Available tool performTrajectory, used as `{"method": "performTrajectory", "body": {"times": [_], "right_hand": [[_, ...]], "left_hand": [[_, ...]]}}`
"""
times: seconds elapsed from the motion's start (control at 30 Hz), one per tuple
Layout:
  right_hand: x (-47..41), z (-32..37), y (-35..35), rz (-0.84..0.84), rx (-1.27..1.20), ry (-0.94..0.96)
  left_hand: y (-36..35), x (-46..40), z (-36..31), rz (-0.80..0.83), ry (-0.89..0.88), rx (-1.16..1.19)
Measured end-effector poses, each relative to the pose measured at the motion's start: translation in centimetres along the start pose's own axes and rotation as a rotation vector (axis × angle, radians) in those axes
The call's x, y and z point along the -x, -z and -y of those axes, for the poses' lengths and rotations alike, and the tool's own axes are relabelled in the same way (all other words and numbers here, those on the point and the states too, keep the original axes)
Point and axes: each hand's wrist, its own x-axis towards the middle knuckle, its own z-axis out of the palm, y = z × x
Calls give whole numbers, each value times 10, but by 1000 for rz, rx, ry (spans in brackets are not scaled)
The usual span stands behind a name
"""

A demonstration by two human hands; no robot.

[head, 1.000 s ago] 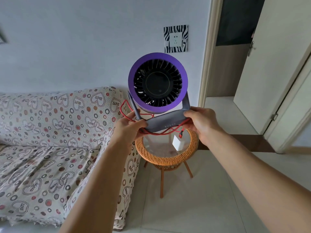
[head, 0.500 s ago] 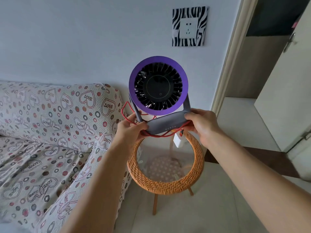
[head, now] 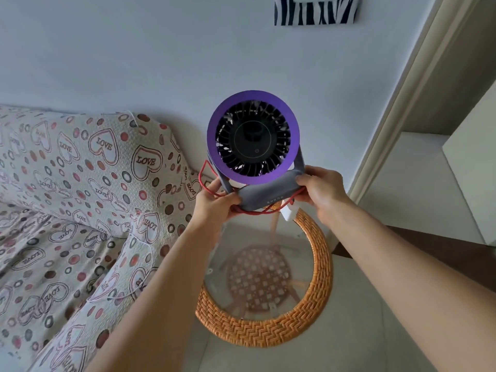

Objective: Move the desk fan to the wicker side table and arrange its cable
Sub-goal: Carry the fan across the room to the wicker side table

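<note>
The desk fan (head: 253, 136) has a purple ring, black blades and a grey base. It hangs upright above the far edge of the round wicker side table (head: 271, 330), which has a glass top. My left hand (head: 214, 204) grips the base's left end together with loops of the red cable (head: 205, 170). My right hand (head: 323, 193) holds the base's right end. A white plug adapter (head: 289, 212) dangles from the cable just under the base, close above the table's far rim.
A sofa with a heart-patterned cover (head: 80, 210) stands right against the table's left side. The wall carries a zebra-framed socket (head: 316, 9) above the fan. A door frame (head: 402, 103) and an open doorway lie to the right.
The view has come closer and tilted down, so the table now fills the lower middle. The fan, held in both hands, has sunk nearer to the table's far rim.
</note>
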Motion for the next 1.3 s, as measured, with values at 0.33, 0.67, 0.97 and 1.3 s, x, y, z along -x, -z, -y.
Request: {"method": "performTrajectory", "body": {"times": [0.33, 0.67, 0.97, 1.3], "right_hand": [[-98, -73, -19, -10, 33, -50], [-141, -161, -35, -41, -1, -112], [-145, -212, -50, -48, -151, -139], [-141, -270, -61, -20, -188, -227]], "left_hand": [[-3, -101, 74, 28, -4, -101], [20, -148, 146, 111, 62, -138], [41, -151, 173, 108, 66, -189], [70, -153, 213, 137, 117, -218]]}}
